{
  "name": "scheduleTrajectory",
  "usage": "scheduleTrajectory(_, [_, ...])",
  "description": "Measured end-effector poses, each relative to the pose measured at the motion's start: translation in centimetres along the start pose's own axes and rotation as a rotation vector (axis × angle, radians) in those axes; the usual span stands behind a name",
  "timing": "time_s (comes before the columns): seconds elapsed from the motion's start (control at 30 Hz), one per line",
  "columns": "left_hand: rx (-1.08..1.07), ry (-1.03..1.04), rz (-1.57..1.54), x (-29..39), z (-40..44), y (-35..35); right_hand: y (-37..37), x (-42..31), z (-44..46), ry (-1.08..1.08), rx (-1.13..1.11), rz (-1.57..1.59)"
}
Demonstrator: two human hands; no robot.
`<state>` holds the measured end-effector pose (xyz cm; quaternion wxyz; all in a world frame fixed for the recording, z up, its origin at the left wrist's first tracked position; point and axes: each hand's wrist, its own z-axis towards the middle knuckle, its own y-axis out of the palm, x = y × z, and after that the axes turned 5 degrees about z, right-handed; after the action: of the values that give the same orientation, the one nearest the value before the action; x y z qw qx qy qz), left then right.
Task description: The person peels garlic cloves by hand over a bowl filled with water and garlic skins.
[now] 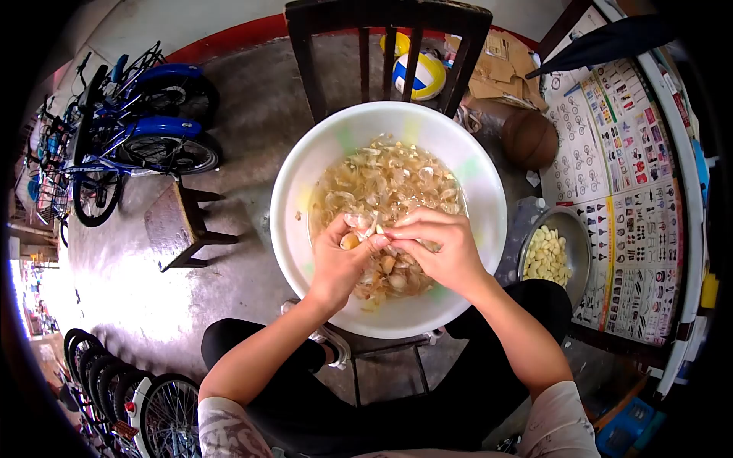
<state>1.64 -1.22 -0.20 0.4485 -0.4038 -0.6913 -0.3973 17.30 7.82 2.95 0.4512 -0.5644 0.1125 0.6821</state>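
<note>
Basin (pixel 292 191) sits centre, peels (pixel 382 179) in it; chair (pixel 387 15) stands far, stool (pixel 172 225) left, bowl (pixel 582 248) right with cloves (pixel 545 256) in it, basketball (pixel 529 140) far right.

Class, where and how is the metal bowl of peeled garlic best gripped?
Probably the far rim of the metal bowl, coming from above: its round edge is exposed there, while the right knee overlaps the near edge, and the peeled garlic cloves sit loose inside, so keep it level.

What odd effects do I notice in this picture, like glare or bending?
Head view: dark, rounded borders; strong fisheye bending, plain in the chart; white glare washing out the floor at left; bright glints on the wet peelings.
</note>
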Motion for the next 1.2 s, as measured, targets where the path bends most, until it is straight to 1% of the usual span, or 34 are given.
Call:
scheduleTrajectory(0.03, [0.009,0.009,0.004,-0.1,-0.1,-0.1,0.0,0.0,-0.1,-0.011,-0.004,0.006])
scheduleTrajectory(0.1, [0.001,-0.102,-0.034,0.2,-0.2,-0.2,-0.3,0.1,-0.2,0.096,-0.041,0.058])
scheduleTrajectory(0.13, [-0.011,-0.071,-0.02,-0.1,-0.2,-0.2,-0.7,-0.1,0.0,0.148,-0.099,0.041])
scheduleTrajectory(0.17, [-0.008,-0.066,-0.012,0.1,-0.2,-0.1,-0.8,-0.1,0.0,0.141,-0.097,0.047])
scheduleTrajectory(0.23, [-0.042,-0.093,-0.01,0.4,-0.3,0.1,-0.9,-0.2,-0.2,0.36,-0.097,0.248])
scheduleTrajectory(0.27, [-0.067,-0.119,0.001,0.1,-0.2,-0.1,-1.0,0.3,-0.5,0.407,-0.132,0.285])
scheduleTrajectory(0.3, [-0.067,-0.117,0.002,-0.1,-0.1,-0.3,-1.1,0.3,-0.5,0.405,-0.131,0.286])
scheduleTrajectory(0.37, [-0.108,-0.136,-0.009,-0.3,0.0,-0.6,-1.3,0.2,-0.3,0.459,-0.195,0.402])
scheduleTrajectory(0.5, [-0.089,-0.184,0.071,0.8,-0.2,-0.2,-1.2,-0.2,-0.4,0.489,-0.174,0.423])
scheduleTrajectory(0.57, [-0.138,-0.148,0.127,0.4,0.1,-0.8,-1.4,0.0,-0.3,0.456,-0.18,0.461])
scheduleTrajectory(0.7, [-0.152,-0.157,0.089,1.0,0.2,-0.9,-1.7,0.2,-0.3,0.439,-0.177,0.485])
scheduleTrajectory(0.77, [-0.215,-0.062,0.043,0.8,0.4,-1.1,-1.8,0.5,-0.5,0.395,-0.18,0.426])
scheduleTrajectory(0.8, [-0.217,-0.063,0.042,0.9,0.4,-1.1,-1.7,0.6,-0.5,0.397,-0.178,0.425])
scheduleTrajectory(0.87, [-0.2,-0.042,0.05,1.3,0.3,-1.0,-1.4,0.7,-0.6,0.376,-0.053,0.44])
scheduleTrajectory(0.9, [-0.2,-0.044,0.049,1.2,0.3,-1.0,-1.6,0.5,-0.5,0.378,-0.053,0.44])
scheduleTrajectory(0.97, [-0.18,-0.08,0.078,1.1,0.4,-1.2,-2.0,-0.2,-0.2,0.59,-0.064,0.429])
scheduleTrajectory(1.0, [-0.181,-0.077,0.078,1.2,0.4,-1.1,-1.7,0.1,-0.2,0.587,-0.063,0.428])
scheduleTrajectory(1.07, [-0.128,-0.083,0.068,1.5,0.2,-0.8,-1.0,1.1,-0.5,0.087,0.005,-0.124])
scheduleTrajectory(1.1, [-0.131,-0.079,0.068,1.5,0.3,-0.7,-0.9,1.2,-0.7,0.084,0.007,-0.127])
scheduleTrajectory(1.17, [-0.11,-0.02,0.068,1.1,0.5,-0.7,-0.8,1.2,-0.9,0.128,-0.075,-0.177])
scheduleTrajectory(1.2, [-0.11,-0.019,0.069,0.9,0.6,-0.7,-0.8,0.5,-0.7,0.247,-0.068,-0.135])
